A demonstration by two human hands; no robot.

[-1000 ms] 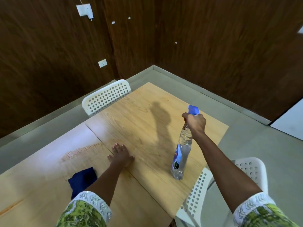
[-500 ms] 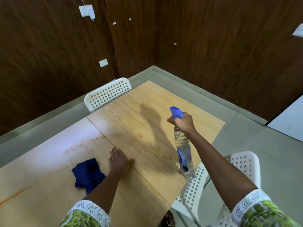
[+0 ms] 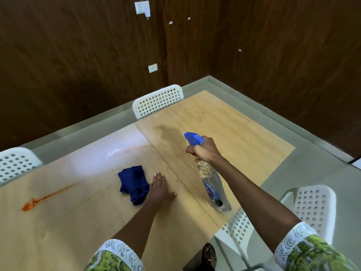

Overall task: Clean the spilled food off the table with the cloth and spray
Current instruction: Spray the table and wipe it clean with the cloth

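Head view: right hand (image 3: 205, 150) grips spray bottle (image 3: 213, 184), aimed left; left hand (image 3: 159, 189) flat, fingers straight, beside cloth (image 3: 134, 182). Next: spraying orange spill (image 3: 45, 197).

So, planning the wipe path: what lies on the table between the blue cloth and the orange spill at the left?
Only bare wood between the blue cloth and orange spill, per the head view.

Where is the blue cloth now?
In the head view, the blue cloth lies on the table, just left of the flat left hand.
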